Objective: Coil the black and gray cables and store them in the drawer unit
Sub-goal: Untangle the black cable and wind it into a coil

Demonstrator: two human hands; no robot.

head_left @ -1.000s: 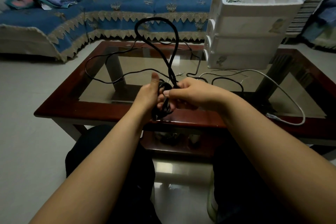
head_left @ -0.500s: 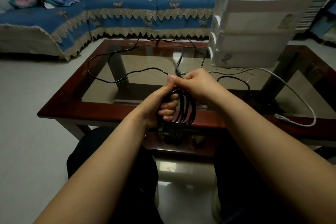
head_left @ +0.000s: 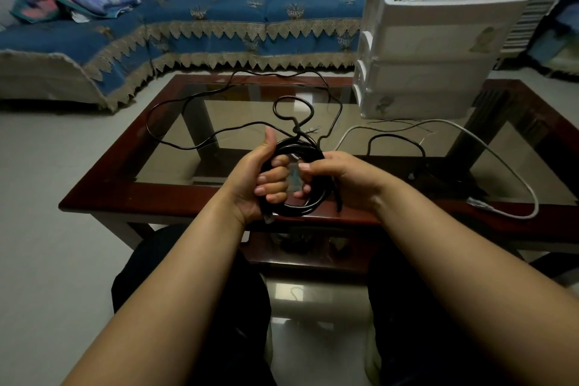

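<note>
We've got the left hand (head_left: 261, 177) wrapped around the black cable (head_left: 300, 197) coil at centre frame, fingers curled through the loops, thumb up. The right hand (head_left: 336, 177) pinches the coil's right side, thumb on top. Both hands are clamped on it, just above the near edge of the coffee table (head_left: 131, 188).

Here's the risk as we see it: a loose loop stands up above the coil, and the rest of the black cable trails away across the glass toward the upper left. Pull that tail in fast and it could kink, or drag against the other thin cords lying mid-table.

The gray cable (head_left: 501, 160) lies uncoiled at right, near those cords, so a tangle looks possible. The drawer unit (head_left: 438, 50) stands upper right, drawers closed; a slack grip could spring the coil before we get there.
</note>
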